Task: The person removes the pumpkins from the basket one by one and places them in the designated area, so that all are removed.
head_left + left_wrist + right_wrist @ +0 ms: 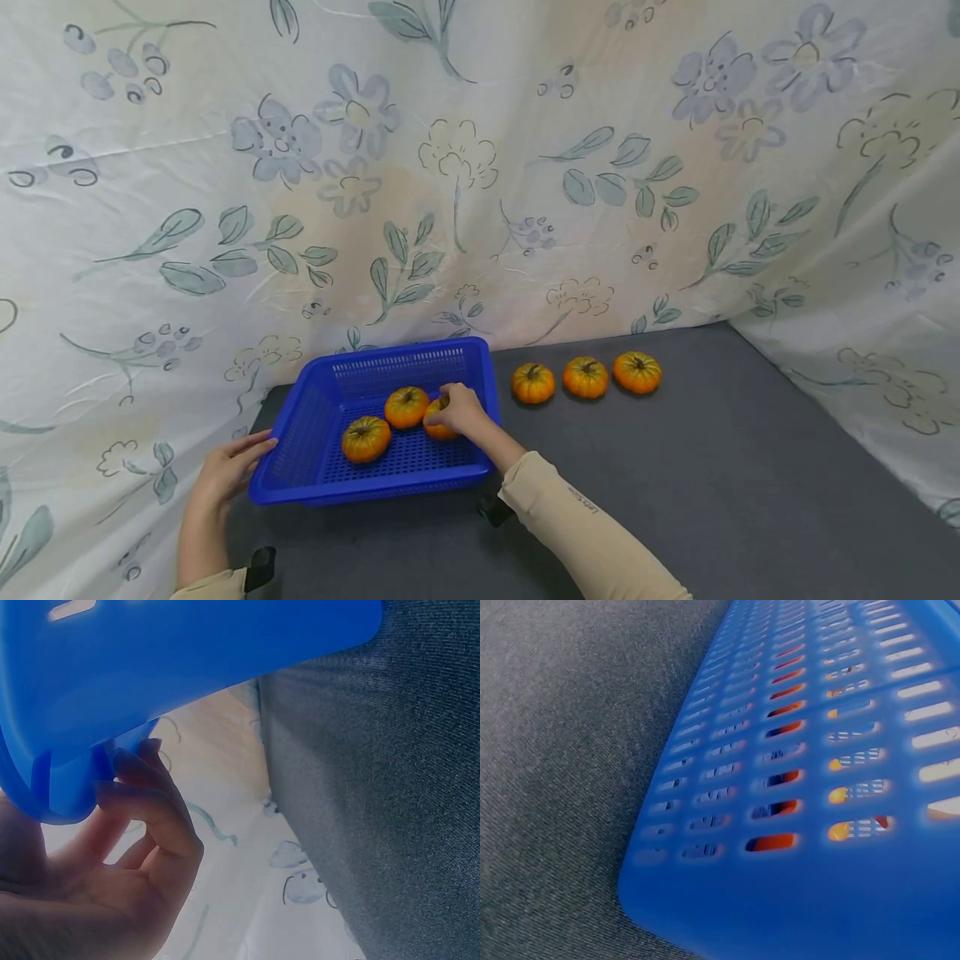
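A blue plastic basket with slotted walls stands at the table's far left. My left hand holds its left rim; in the left wrist view that hand has bent fingers against the underside of the basket's edge. Inside the basket at the right, my right hand grips a small orange pumpkin from above, partly covering it. Two more pumpkins, one in front and one behind, lie on the basket floor. The right wrist view shows only the basket's outer wall, hiding the hand.
To the right of the basket, three small orange pumpkins stand in a row on the dark grey table: a left one, a middle one and a right one. Floral cloth hangs behind and along both sides.
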{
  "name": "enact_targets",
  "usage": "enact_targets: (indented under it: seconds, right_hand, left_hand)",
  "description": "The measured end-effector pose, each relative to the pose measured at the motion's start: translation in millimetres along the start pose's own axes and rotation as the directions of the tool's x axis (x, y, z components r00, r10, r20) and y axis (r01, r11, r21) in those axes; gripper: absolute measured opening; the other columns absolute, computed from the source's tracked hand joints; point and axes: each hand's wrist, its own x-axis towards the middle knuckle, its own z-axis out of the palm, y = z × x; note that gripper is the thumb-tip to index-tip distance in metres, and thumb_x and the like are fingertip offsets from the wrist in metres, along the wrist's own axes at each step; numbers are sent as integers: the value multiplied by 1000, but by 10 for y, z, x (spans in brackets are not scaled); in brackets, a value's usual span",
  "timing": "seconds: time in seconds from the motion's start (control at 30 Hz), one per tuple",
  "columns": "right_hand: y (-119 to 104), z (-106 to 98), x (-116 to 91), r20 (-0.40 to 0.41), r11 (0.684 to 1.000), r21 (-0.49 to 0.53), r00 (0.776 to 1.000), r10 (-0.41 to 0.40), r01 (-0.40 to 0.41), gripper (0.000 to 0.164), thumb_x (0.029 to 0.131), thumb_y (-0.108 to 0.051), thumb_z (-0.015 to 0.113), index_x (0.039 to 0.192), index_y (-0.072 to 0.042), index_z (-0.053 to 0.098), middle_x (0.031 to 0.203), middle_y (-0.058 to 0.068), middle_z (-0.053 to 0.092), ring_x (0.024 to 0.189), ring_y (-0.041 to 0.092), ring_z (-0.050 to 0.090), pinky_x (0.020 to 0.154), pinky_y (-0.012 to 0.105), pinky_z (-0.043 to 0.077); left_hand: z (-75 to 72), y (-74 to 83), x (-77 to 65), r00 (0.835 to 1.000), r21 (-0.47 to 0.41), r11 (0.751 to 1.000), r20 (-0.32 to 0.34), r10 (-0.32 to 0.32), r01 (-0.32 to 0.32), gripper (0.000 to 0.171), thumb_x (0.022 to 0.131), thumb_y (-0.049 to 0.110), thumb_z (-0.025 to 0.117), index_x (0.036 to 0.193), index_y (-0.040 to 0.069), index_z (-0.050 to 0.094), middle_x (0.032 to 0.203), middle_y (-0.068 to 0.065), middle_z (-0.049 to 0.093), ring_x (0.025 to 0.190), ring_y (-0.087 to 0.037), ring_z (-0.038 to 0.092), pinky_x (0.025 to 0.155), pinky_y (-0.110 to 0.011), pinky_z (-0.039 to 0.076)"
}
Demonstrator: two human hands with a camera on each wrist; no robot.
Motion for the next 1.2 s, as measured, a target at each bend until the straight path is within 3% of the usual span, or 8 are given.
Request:
enact_targets:
  seconds: [0.23,0.53,0.7,0.97,1.2]
  right_hand:
    - [5,8,-2,46,1000,10,999,-10,9,58,79,-12,81,132,0,59,137,18,56,136,40,41,106,48,44]
    - [27,8,26,47,997,-61,998,45,-42,71,72,-8,85,135,4,54,140,21,54,136,39,42,108,46,43]
    - [34,3,25,42,993,-112,998,50,-45,75,71,-10,86,136,4,52,140,21,54,135,38,44,109,45,42]
    - [58,30,57,28,993,-119,999,29,-26,70,67,-6,88,130,3,58,134,21,58,129,37,51,105,44,46]
    - [65,44,38,40,995,-103,999,19,-15,67,68,-6,88,129,2,60,137,19,56,132,37,47,105,44,45]
  left_hand:
    - [-11,1,-6,1000,-10,1000,-2,-3,3,78,92,46,64,145,-5,40,130,-24,61,93,-12,66,95,-54,49]
    - [-10,3,0,1000,-17,1000,-3,-10,10,78,91,46,65,145,-5,40,111,-11,70,84,-7,66,83,-40,55]
    - [-8,4,1,1000,-19,1000,0,-7,7,78,92,46,64,145,-5,39,109,-5,70,83,-5,65,84,-41,54]
    - [-10,-2,2,1000,-20,1000,0,-11,11,78,91,46,64,145,-5,39,117,-14,68,85,-6,65,85,-41,53]
    - [-12,-10,-1,1000,-9,1000,3,-7,7,79,92,47,63,146,-5,39,131,-25,60,91,-10,65,90,-48,52]
